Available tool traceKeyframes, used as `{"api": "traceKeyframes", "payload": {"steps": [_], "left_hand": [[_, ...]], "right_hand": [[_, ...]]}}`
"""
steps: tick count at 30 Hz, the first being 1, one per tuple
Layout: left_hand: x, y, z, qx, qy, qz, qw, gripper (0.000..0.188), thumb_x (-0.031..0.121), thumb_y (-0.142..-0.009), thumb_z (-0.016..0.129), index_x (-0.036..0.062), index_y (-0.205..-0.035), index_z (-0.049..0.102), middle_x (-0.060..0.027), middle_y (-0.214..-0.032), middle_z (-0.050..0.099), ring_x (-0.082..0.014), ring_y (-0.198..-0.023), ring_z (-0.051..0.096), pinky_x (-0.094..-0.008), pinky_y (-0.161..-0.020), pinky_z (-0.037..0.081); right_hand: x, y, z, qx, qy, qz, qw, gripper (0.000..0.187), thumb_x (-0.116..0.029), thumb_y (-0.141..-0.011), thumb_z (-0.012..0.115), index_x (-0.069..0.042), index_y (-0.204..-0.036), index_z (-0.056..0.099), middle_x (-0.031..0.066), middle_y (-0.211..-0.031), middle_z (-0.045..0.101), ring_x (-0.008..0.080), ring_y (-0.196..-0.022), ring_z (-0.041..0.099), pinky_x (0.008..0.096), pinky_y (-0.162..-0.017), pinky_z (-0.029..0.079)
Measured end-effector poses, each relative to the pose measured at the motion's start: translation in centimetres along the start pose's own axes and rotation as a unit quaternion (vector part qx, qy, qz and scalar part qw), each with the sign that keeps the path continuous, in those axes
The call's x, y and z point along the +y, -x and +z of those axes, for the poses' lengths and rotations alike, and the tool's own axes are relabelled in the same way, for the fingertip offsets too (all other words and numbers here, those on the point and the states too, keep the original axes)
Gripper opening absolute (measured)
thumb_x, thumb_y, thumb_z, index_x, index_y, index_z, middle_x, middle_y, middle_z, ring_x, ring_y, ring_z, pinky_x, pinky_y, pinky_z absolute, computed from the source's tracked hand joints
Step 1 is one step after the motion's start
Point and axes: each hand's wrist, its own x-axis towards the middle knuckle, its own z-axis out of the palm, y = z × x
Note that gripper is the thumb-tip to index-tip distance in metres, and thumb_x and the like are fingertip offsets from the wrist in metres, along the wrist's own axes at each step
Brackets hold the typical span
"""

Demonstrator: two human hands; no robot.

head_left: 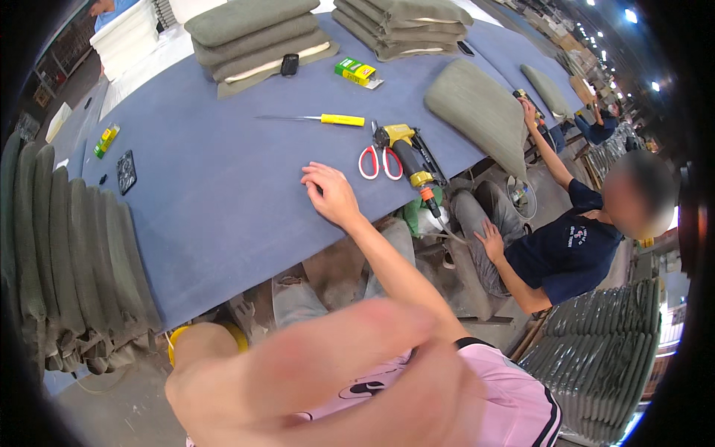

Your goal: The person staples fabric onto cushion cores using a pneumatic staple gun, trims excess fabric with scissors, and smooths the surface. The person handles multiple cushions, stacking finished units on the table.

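Note:
My right hand (330,192) rests on the blue-grey tabletop (231,216), its fingers loosely bent and nothing visible in it. Just right of it lie scissors (389,165) with red-and-white handles, beside a yellow-and-black air staple gun (415,160) with an orange hose fitting. Beyond the hand is a long thin-bladed tool with a yellow handle (342,119). My left hand (342,365) is raised very close to the camera, large and blurred. It touches nothing I can make out, and its fingers are too smeared to read.
Grey-green cushions stand in a row (74,253) at left and in stacks (257,37) at the back. One cushion (477,108) lies at right, near a seated person (573,238) whose hand is on another tool. Phone (126,172) and small green-yellow box (356,72) are on the table.

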Motion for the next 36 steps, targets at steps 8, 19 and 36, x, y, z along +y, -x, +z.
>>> {"api": "traceKeyframes", "payload": {"steps": [8,19,36], "left_hand": [[-15.6,2.4,2.8,-0.343,0.034,-0.02,0.939,0.035,0.016,-0.091,0.074,0.0073,-0.124,0.073,-0.0137,-0.137,0.073,-0.0378,-0.133,0.066,-0.0539,-0.12,0.047],[-45.2,21.9,-3.5,-0.288,-0.253,-0.381,0.841,0.047,0.03,-0.111,0.062,0.0174,-0.156,0.063,-0.0201,-0.176,0.043,-0.0398,-0.169,0.029,-0.0564,-0.139,0.017],[-45.2,25.6,-2.4,-0.24,-0.27,-0.375,0.854,0.052,0.033,-0.108,0.066,0.0164,-0.157,0.062,-0.018,-0.177,0.042,-0.0384,-0.169,0.027,-0.058,-0.139,0.012]], "right_hand": [[-1.3,0.0,-1.4,0.013,-0.047,0.008,0.999,0.013,-0.01,-0.099,0.07,-0.007,-0.108,0.077,0.0125,-0.131,0.079,0.0361,-0.137,0.068,0.051,-0.114,0.051],[-0.7,-0.7,-0.2,0.021,0.152,0.028,0.988,0.031,-0.014,-0.095,0.074,-0.007,-0.125,0.071,0.0145,-0.15,0.066,0.0386,-0.148,0.054,0.0564,-0.119,0.044],[-2.0,-1.0,-0.4,-0.016,0.169,0.064,0.983,0.031,-0.016,-0.098,0.074,-0.01,-0.128,0.073,0.0104,-0.154,0.066,0.0347,-0.153,0.052,0.0518,-0.122,0.042]]}}
